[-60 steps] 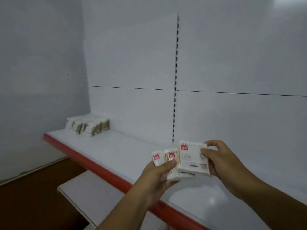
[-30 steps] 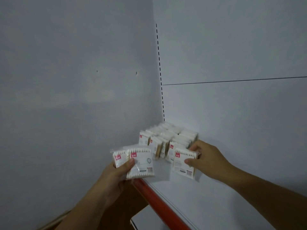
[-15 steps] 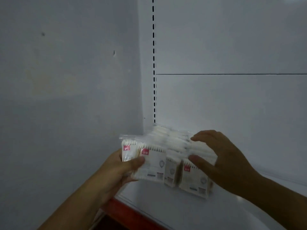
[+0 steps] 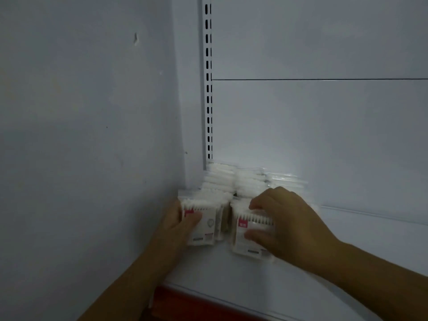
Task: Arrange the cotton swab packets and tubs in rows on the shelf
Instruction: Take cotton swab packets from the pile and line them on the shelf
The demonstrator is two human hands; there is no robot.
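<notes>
Glossy clear-plastic packets (image 4: 250, 237); smooth, seemingly painted-metal shelf (image 4: 347, 239); matt wall (image 4: 81, 135).

Left hand (image 4: 183, 225) grips a clear plastic cotton swab packet w/ red label (image 4: 206, 225) by the grey wall (image 4: 92, 135). Right hand (image 4: 284, 223) pinches a second such packet (image 4: 250, 230) just right. Both upright at left end of white metal shelf (image 4: 359, 242); more white packets (image 4: 231, 179) behind.
</notes>
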